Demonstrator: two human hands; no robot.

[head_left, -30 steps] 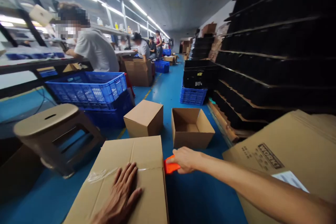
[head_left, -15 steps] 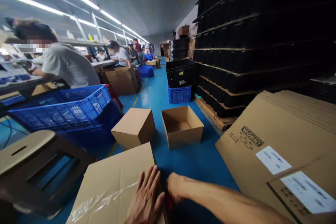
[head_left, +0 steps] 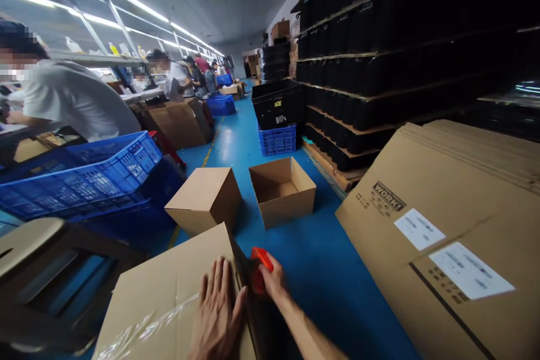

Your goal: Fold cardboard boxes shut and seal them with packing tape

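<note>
The left hand [head_left: 217,315] lies flat, fingers straight, on top of a big cardboard box [head_left: 147,287] with clear tape [head_left: 147,329] across it. Just beyond the box's right edge, the right hand [head_left: 273,278] is wrapped around a red tape dispenser [head_left: 262,259]; in the shadow there, I cannot tell whether it touches the box's side. A stool [head_left: 31,242] stands to the left, and a stack of flat cardboard [head_left: 439,180] leans on the right. Past the big box, a smaller box [head_left: 205,184] sits upside down or closed, beside an open-topped box [head_left: 287,208] on the blue floor [head_left: 329,270]. Farther off, a black bin [head_left: 278,102] rests on a blue crate [head_left: 277,140], and people sit along a workbench at left.
</note>
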